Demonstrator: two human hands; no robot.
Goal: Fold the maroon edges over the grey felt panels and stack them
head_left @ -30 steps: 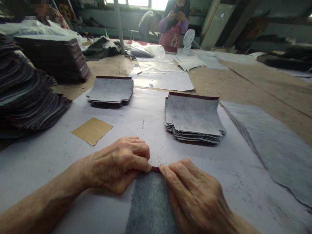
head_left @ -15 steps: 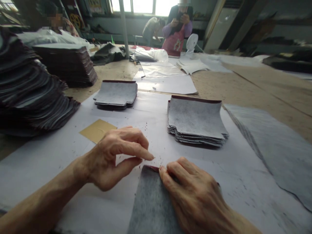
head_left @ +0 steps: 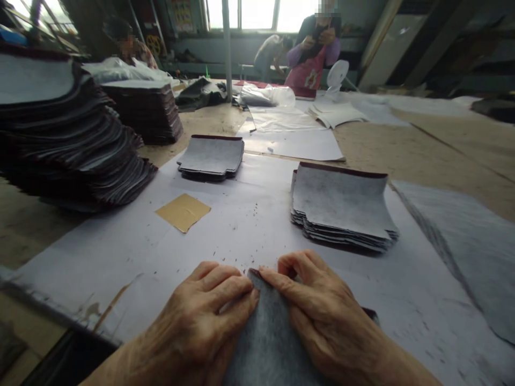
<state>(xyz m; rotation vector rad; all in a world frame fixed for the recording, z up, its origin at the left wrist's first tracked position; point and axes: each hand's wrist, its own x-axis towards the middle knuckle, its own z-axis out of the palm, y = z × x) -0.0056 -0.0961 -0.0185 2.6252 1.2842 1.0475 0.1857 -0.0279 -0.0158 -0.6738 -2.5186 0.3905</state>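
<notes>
A grey felt-backed piece (head_left: pixel 267 332) with a dark red edge lies flat on the white paper (head_left: pixel 161 252) right in front of me. My left hand (head_left: pixel 201 321) rests on its left side, fingers pressing near the top corner. My right hand (head_left: pixel 322 316) presses on its right side, index fingertip at the same corner. Both hands lie flat with fingers down on the piece. Most of the piece is hidden under my hands.
A stack of similar grey pieces (head_left: pixel 341 206) sits ahead right, a smaller stack (head_left: pixel 211 155) ahead left. A tan square (head_left: pixel 183 212) lies on the paper. Tall dark piles (head_left: pixel 68 139) stand at left. A large grey sheet (head_left: pixel 462 241) lies right. Two people are at the far end.
My left hand, lifted with finger and thumb apart half a second ago, has come down onto the piece. The view has shifted left, and the piece's top corner now points between my fingertips.
</notes>
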